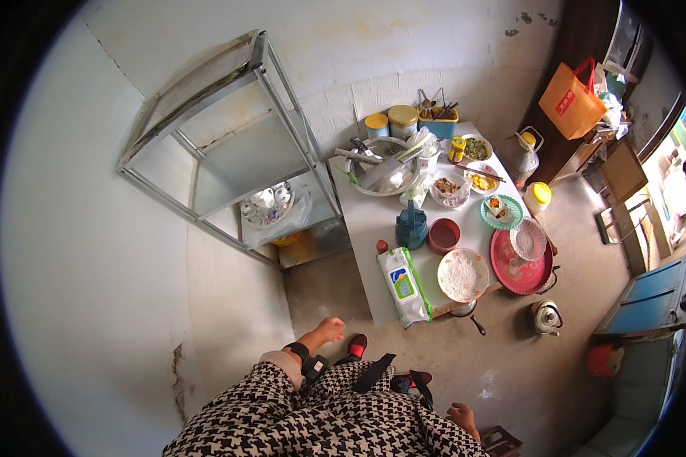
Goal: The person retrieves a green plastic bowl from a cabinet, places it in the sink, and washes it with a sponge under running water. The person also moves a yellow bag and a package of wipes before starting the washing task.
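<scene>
My left hand (331, 329) hangs over the floor short of the table, its fingers loosely curled, with nothing seen in it. My right hand (462, 414) hangs low at my side, half curled, its palm hidden. Neither touches the white table (357, 228) before me. On its near edge lie a pack of wet wipes (403, 285) and a bowl of white powder, perhaps flour (463, 275). Behind them stand a blue jug with a handle (411, 228) and a red bowl (443, 235). A pink-red tray (520, 268) at the right edge bears a clear ribbed dish (527, 239).
Left of the table stands a metal-framed glass shelf unit (257, 154). A large metal basin (383, 165) and several food dishes fill the table's back. A kettle (546, 317) and a yellow-lidded jar (538, 197) stand on the floor at right. A wooden stool (500, 443) is near my right hand.
</scene>
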{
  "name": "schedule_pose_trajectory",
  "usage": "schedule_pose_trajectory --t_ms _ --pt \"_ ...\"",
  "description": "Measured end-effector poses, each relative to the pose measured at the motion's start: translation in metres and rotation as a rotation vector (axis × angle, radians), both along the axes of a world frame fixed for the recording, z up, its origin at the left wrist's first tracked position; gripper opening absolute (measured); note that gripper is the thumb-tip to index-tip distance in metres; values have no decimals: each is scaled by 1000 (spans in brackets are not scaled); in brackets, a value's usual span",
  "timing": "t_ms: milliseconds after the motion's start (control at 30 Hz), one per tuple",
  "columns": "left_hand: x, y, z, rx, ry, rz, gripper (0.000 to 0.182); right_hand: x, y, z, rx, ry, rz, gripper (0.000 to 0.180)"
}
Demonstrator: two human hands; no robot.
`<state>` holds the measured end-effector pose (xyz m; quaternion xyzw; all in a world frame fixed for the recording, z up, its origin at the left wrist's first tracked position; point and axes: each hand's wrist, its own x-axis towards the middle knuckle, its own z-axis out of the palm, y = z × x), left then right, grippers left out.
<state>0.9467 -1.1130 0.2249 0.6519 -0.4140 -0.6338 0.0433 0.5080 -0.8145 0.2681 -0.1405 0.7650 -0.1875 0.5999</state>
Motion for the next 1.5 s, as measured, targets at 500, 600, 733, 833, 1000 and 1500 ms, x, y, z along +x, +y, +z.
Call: schedule_pose_trajectory --t_ms 500,600,733,833,1000,1500 --pt "18 -6 -15 -2 -31 36 27 10 2 12 -58 56 27 39" --pt "22 -10 -17 45 59 14 28 6 5 0 -41 73 71 38" --pt "15 -25 -8 89 -16 -28 30 4 6 -23 -31 85 65 39" --pt "-1 -44 4 87 -62 -93 32 7 -10 -40 -54 52 77 37" --pt "-19 -82 23 144 29 -114 33 25 -67 -59 -152 142 198 36" --pt "-97 -113 -37 351 268 220 78 120 -286 -42 -557 632 247 56"
